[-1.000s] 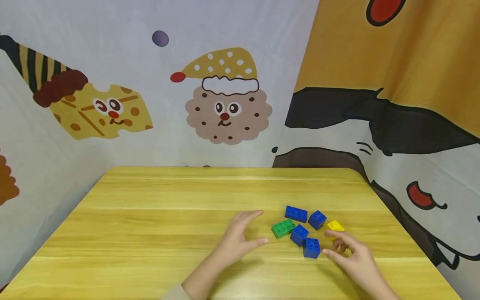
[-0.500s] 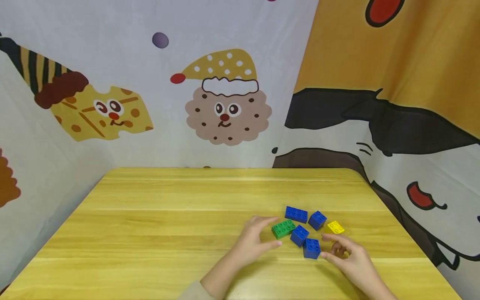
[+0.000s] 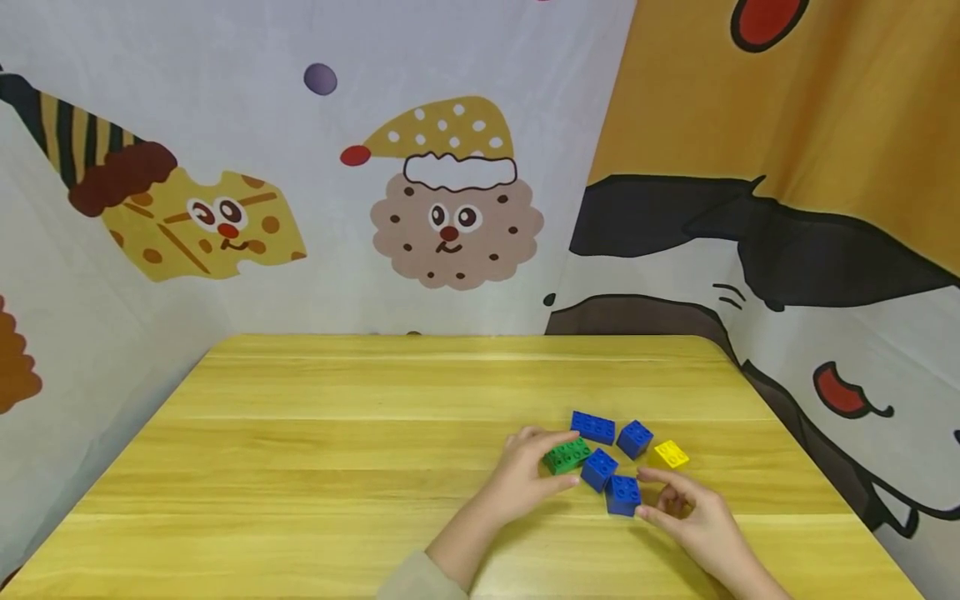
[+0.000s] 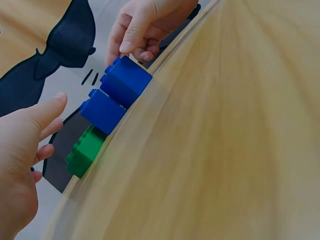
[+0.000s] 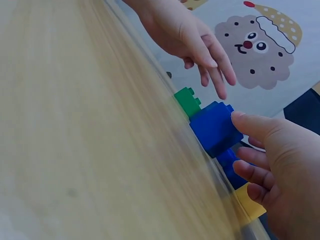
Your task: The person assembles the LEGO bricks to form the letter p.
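Note:
In the head view my left hand [image 3: 521, 475] reaches over the left side of a green toy building block [image 3: 567, 458], its thumb and fingers spread apart. My right hand [image 3: 696, 515] is beside the nearest square blue block [image 3: 623, 497], thumb and forefinger parted at its right side and the other fingers bent. Another square blue block [image 3: 599, 470] sits between that one and the green block. The left wrist view shows my left hand [image 4: 20, 155] apart from the green block [image 4: 86, 152]. In the right wrist view the right thumb tip overlaps the blue block [image 5: 214, 129].
Behind these are a longer blue block [image 3: 592, 427], a third square blue block [image 3: 635, 439] and a yellow block [image 3: 671, 454]. All stand on a wood-grain table [image 3: 300, 467]. A curtain with cartoon prints [image 3: 457, 233] hangs behind the far edge.
My left hand has moved right, from beside the blocks to over the green one. My right hand has shifted slightly left towards the nearest blue block. The blocks have stayed in place.

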Motion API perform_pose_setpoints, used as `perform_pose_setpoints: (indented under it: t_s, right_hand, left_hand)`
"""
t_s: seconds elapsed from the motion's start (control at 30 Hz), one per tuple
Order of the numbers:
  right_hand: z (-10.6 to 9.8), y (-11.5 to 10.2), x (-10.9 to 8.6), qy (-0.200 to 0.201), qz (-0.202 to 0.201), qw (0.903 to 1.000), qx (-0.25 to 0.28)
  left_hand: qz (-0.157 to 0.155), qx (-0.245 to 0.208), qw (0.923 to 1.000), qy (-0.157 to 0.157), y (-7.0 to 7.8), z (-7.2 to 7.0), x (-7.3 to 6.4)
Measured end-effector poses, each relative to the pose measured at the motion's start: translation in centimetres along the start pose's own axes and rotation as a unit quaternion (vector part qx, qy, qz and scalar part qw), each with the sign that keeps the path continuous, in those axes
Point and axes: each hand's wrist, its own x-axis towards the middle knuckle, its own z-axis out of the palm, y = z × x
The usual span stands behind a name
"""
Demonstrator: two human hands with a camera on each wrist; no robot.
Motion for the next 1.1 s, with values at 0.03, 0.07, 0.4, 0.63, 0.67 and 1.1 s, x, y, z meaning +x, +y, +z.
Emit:
perform_pose_setpoints:
  t_s: [0.03,0.07,0.4,0.63,0.67,1.1]
  right_hand:
    - [0.1,0.0,0.0,-0.002,0.0,1.0,0.003]
    - [0.1,0.1,0.0,-0.003,-0.001,1.0,0.006]
    - [0.4,0.3,-0.1,-0.014,0.007,0.9995,0.027]
    - [0.6,0.2,0.0,-0.022,0.013,0.9992,0.031]
    - [0.7,0.1,0.0,-0.023,0.017,0.9991,0.032]
    - [0.9,0.0,0.2,-0.031,0.048,0.9975,0.042]
  left_hand:
    - [0.0,0.002,1.0,-0.001,0.0,0.1,0.1]
    - [0.001,0.002,1.0,-0.003,0.1,0.2,0.2]
    - [0.011,0.011,0.9994,-0.031,0.0,1.1,1.0]
    - [0.001,0.027,0.9988,-0.042,-0.1,1.6,1.6]
    - [0.002,0.032,0.9986,-0.042,-0.1,1.7,1.6]
    - [0.023,0.077,0.9953,-0.054,0.0,2.3,2.4]
